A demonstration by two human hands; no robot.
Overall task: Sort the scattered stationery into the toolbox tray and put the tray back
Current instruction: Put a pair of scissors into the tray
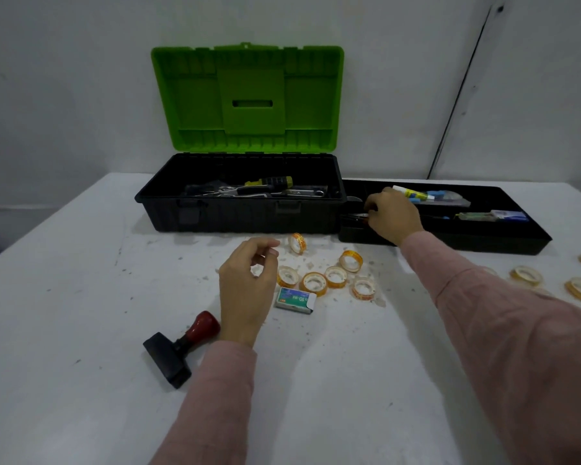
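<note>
The black toolbox [239,213] stands open with its green lid [249,95] up. To its right lies the black tray [517,243], holding a glue tube [411,193] and other stationery. My right hand [391,216] is at the tray's left end, fingers curled round a small dark object that is mostly hidden. My left hand [249,286] hovers over the table with loosely curled fingers, holding nothing. Several small tape rolls [332,275] and a staple box [294,300] lie just right of it. A red-handled stamp [178,347] lies to its left.
More tape rolls [525,275] lie at the far right on the white table [81,297]. Tools, among them a yellow-handled screwdriver [270,182], fill the toolbox. A wall stands right behind the box. Grit speckles the tabletop.
</note>
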